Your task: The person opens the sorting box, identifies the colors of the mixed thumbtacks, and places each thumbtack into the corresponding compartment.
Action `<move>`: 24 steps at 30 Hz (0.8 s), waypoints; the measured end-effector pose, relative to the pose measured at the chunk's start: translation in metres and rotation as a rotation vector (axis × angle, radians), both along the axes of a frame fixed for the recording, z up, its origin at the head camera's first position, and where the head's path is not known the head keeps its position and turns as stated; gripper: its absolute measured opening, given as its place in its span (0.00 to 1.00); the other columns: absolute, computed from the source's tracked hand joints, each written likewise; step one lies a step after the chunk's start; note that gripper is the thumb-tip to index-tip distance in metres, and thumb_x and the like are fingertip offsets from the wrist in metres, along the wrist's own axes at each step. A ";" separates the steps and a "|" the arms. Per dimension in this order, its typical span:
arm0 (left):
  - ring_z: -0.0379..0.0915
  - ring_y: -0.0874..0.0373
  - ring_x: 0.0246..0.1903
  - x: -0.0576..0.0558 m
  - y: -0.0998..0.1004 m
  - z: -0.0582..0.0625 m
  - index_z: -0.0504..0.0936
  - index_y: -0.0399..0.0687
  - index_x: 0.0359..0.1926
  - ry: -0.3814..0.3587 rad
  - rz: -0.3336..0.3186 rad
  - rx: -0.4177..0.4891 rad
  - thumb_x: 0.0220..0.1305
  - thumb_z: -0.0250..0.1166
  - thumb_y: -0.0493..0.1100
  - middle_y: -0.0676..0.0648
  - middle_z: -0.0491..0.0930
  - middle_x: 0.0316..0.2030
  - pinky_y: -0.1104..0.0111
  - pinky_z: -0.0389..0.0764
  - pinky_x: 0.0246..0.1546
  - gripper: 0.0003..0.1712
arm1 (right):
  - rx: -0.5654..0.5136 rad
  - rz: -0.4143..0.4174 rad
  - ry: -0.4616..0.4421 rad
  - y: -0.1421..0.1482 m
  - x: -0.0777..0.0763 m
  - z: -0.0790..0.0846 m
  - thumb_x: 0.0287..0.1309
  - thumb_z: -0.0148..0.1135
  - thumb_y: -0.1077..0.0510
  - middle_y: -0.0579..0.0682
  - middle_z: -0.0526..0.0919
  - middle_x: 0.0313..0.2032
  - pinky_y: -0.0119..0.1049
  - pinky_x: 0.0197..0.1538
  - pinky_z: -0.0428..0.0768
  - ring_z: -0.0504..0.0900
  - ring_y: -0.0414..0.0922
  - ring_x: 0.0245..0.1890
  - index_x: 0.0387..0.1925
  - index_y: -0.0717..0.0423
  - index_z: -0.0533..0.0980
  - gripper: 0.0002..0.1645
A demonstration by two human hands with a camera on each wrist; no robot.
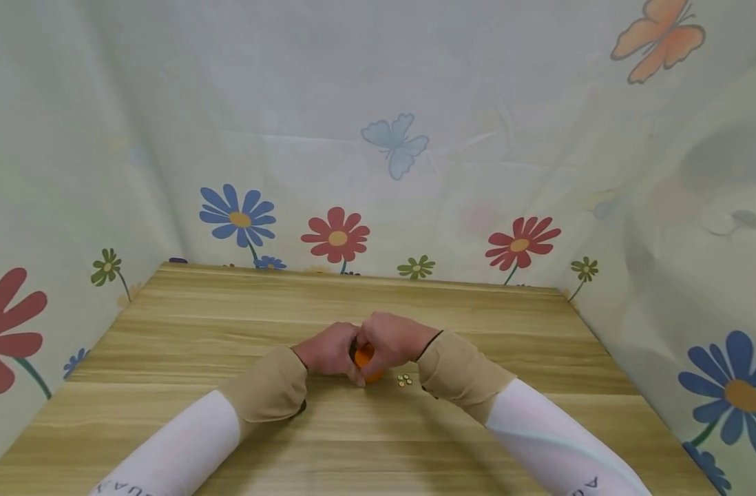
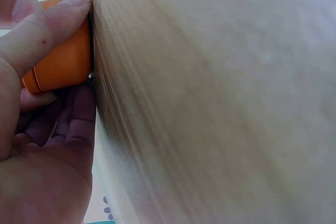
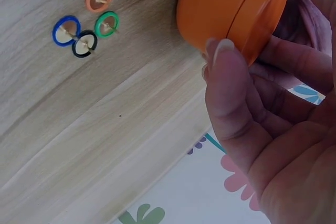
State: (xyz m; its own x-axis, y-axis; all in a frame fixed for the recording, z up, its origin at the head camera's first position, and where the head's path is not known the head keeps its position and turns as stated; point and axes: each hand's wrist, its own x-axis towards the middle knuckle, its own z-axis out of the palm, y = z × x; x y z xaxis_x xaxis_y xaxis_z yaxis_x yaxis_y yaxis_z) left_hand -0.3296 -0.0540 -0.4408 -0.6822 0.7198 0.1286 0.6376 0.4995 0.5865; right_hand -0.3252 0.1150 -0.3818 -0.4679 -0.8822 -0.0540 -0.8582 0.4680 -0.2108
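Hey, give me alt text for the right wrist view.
A right hand grips an orange jar. Nearby on the wooden table lie four small discs with thin stems, rimmed blue, orange, green and black; floral cloth shows below.

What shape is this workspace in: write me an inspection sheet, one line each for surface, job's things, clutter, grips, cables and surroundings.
Surface: wood-grain tabletop
Job's things: orange container; four small discs with coloured rims, grouped beside it on the tabletop
Clutter: nothing seen
Grips: left grip and right grip both hold the orange container
Cables: nothing seen
Surroundings: pale sheeting printed with flowers and butterflies, behind and at both sides
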 end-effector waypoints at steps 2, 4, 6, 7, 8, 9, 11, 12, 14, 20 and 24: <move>0.70 0.66 0.32 -0.001 0.000 0.000 0.78 0.55 0.37 -0.001 -0.002 0.000 0.33 0.82 0.48 0.63 0.76 0.31 0.72 0.72 0.38 0.27 | 0.009 -0.007 0.001 0.000 0.000 0.000 0.44 0.72 0.50 0.37 0.71 0.15 0.24 0.20 0.66 0.65 0.33 0.15 0.22 0.52 0.80 0.12; 0.70 0.66 0.32 -0.002 0.000 -0.001 0.78 0.55 0.37 -0.004 -0.004 0.000 0.33 0.82 0.48 0.63 0.76 0.31 0.72 0.72 0.38 0.27 | 0.014 -0.012 0.004 0.000 0.000 0.000 0.44 0.71 0.50 0.37 0.71 0.15 0.24 0.20 0.66 0.66 0.33 0.16 0.22 0.52 0.79 0.11; 0.70 0.66 0.32 -0.002 0.000 -0.001 0.78 0.55 0.37 -0.010 -0.005 0.001 0.33 0.82 0.48 0.63 0.76 0.31 0.72 0.72 0.38 0.27 | 0.018 -0.013 0.008 0.000 -0.001 -0.001 0.44 0.71 0.50 0.36 0.71 0.15 0.24 0.20 0.67 0.66 0.32 0.16 0.23 0.52 0.79 0.11; 0.70 0.66 0.32 -0.002 0.000 -0.001 0.78 0.55 0.36 -0.014 -0.005 0.002 0.33 0.82 0.48 0.63 0.76 0.31 0.72 0.73 0.38 0.27 | 0.017 -0.011 0.010 0.000 -0.001 -0.001 0.44 0.71 0.50 0.37 0.71 0.15 0.24 0.20 0.67 0.66 0.32 0.16 0.23 0.52 0.79 0.11; 0.70 0.66 0.32 -0.002 0.000 -0.001 0.78 0.55 0.36 -0.017 -0.006 0.003 0.34 0.82 0.48 0.63 0.76 0.31 0.72 0.73 0.38 0.27 | 0.017 -0.011 0.012 0.000 -0.001 -0.001 0.44 0.71 0.50 0.37 0.71 0.15 0.24 0.21 0.67 0.66 0.32 0.16 0.23 0.52 0.79 0.11; 0.70 0.66 0.32 -0.001 0.000 -0.001 0.78 0.55 0.36 -0.019 -0.007 0.004 0.34 0.82 0.47 0.62 0.76 0.31 0.72 0.73 0.38 0.26 | 0.016 -0.009 0.012 0.000 -0.001 -0.001 0.44 0.71 0.50 0.37 0.71 0.15 0.24 0.21 0.67 0.66 0.32 0.16 0.23 0.52 0.79 0.11; 0.70 0.66 0.32 -0.001 0.000 0.000 0.78 0.55 0.36 -0.020 -0.011 0.006 0.34 0.82 0.47 0.62 0.76 0.31 0.72 0.73 0.38 0.26 | 0.014 -0.004 0.014 0.000 0.000 -0.001 0.44 0.71 0.50 0.37 0.71 0.15 0.24 0.21 0.67 0.66 0.33 0.16 0.23 0.52 0.79 0.11; 0.70 0.66 0.32 0.000 0.000 0.000 0.78 0.55 0.36 -0.020 -0.013 0.007 0.34 0.82 0.47 0.62 0.76 0.31 0.72 0.73 0.38 0.26 | 0.013 -0.002 0.016 0.000 0.000 -0.001 0.44 0.71 0.50 0.37 0.71 0.15 0.24 0.21 0.67 0.66 0.33 0.16 0.23 0.52 0.80 0.11; 0.70 0.66 0.32 0.000 0.000 0.000 0.77 0.55 0.35 -0.019 -0.013 0.006 0.34 0.82 0.47 0.62 0.76 0.31 0.72 0.73 0.38 0.26 | 0.011 0.001 0.018 0.000 0.000 -0.001 0.43 0.70 0.50 0.37 0.71 0.15 0.24 0.21 0.66 0.66 0.33 0.16 0.23 0.51 0.79 0.11; 0.71 0.67 0.32 -0.001 -0.001 0.001 0.78 0.55 0.35 -0.016 -0.015 0.010 0.33 0.82 0.47 0.63 0.76 0.31 0.72 0.73 0.38 0.25 | 0.000 0.008 0.020 0.000 0.001 0.001 0.44 0.71 0.51 0.37 0.71 0.15 0.24 0.20 0.66 0.65 0.33 0.16 0.23 0.52 0.80 0.11; 0.71 0.67 0.32 -0.001 -0.001 0.000 0.78 0.56 0.35 -0.015 -0.018 0.007 0.34 0.82 0.47 0.63 0.76 0.31 0.73 0.73 0.38 0.25 | -0.003 0.012 0.013 -0.001 0.000 0.000 0.44 0.71 0.51 0.37 0.71 0.15 0.24 0.21 0.67 0.66 0.33 0.16 0.24 0.52 0.80 0.11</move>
